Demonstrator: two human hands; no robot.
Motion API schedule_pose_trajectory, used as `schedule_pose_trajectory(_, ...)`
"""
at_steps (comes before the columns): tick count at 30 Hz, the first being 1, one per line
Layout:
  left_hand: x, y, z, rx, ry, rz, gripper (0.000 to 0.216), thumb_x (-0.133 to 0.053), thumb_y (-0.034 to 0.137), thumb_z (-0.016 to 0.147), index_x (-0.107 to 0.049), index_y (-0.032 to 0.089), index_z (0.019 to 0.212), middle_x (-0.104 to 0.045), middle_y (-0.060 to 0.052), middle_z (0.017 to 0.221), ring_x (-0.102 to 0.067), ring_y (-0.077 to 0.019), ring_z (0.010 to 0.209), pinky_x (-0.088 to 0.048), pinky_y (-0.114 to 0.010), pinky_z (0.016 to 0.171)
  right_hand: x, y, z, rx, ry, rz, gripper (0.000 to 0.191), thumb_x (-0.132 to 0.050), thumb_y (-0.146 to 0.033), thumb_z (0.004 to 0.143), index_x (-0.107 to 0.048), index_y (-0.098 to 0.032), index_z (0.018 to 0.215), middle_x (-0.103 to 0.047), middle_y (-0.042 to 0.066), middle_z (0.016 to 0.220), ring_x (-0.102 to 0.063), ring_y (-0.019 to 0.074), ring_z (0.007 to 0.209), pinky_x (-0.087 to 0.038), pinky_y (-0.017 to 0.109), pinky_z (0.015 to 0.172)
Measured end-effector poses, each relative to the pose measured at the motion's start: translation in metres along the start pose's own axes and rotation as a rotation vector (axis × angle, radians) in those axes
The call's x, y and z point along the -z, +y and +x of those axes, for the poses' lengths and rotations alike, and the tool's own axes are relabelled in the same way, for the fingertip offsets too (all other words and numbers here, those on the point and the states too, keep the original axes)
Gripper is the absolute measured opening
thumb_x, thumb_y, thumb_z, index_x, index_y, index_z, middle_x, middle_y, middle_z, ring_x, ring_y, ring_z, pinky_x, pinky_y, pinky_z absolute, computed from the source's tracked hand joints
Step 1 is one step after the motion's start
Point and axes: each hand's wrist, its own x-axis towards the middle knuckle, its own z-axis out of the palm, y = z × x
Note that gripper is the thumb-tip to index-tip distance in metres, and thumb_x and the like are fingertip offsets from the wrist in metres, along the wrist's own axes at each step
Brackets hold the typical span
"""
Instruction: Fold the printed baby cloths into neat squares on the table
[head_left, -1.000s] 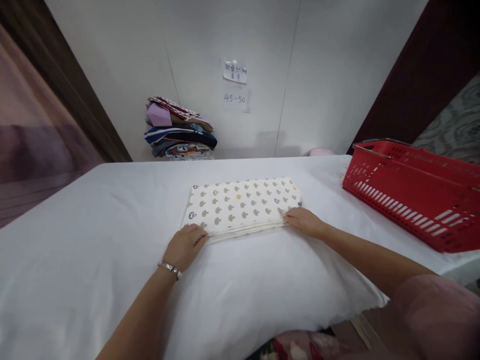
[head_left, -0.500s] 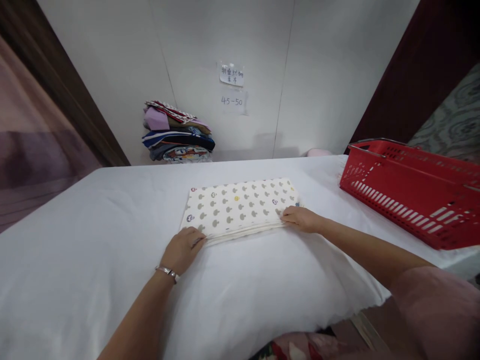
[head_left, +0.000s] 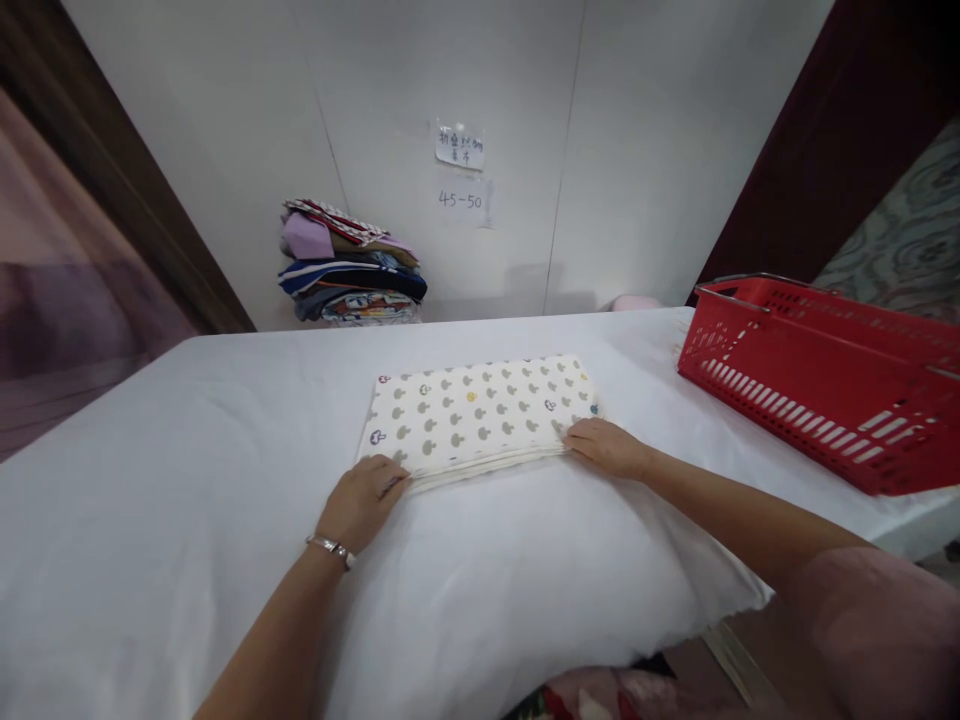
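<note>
Left hand (head_left: 365, 500) grip pinched on near left corner of folded cloth (head_left: 480, 410); right hand (head_left: 609, 446) likewise, near right corner. Cloth flat mid-tabletop (head_left: 247, 420), left of red basket (head_left: 810, 375). I'd tension both corners evenly, layers flush.

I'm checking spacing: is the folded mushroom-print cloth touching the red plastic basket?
Apart: the head view shows a strip of white tablecloth between the folded mushroom-print cloth and the red plastic basket.
</note>
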Motion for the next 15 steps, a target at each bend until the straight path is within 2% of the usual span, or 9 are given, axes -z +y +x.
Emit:
schedule_pose_trajectory(6, 0.001, 0.001, 0.000, 0.013, -0.007, -0.001, 0.027, -0.040, 0.035, 0.085, -0.063, 0.021, 0.082, -0.059, -0.002, 0.083, -0.054, -0.0161, 0.080, -0.042, -0.029, 0.072, 0.003, 0.001, 0.003, -0.021, -0.015, 0.017, 0.024, -0.036, -0.020, 0.090, -0.059, -0.016, 0.092, -0.059, 0.008, 0.088, -0.050, 0.0174, 0.081, -0.039, 0.032, 0.074)
schedule_pose_trajectory(11, 0.000, 0.000, 0.001, 0.018, -0.013, 0.008, 0.027, -0.040, 0.036, 0.085, -0.063, 0.021, 0.082, -0.060, -0.002, 0.084, -0.054, -0.0167, 0.081, -0.042, -0.029, 0.073, 0.008, 0.006, 0.008, -0.012, -0.035, 0.139, 0.024, -0.038, -0.020, 0.090, -0.062, -0.018, 0.091, -0.059, 0.008, 0.095, -0.051, 0.0164, 0.087, -0.041, 0.029, 0.074)
schedule_pose_trajectory(15, 0.000, -0.001, 0.000, 0.024, -0.010, 0.004, 0.027, -0.040, 0.036, 0.085, -0.063, 0.022, 0.081, -0.059, -0.002, 0.084, -0.054, -0.0168, 0.082, -0.042, -0.029, 0.073, 0.006, 0.004, 0.012, -0.029, -0.069, 0.087, 0.025, -0.038, -0.018, 0.089, -0.063, -0.017, 0.087, -0.060, 0.008, 0.089, -0.052, 0.0168, 0.083, -0.041, 0.029, 0.072)
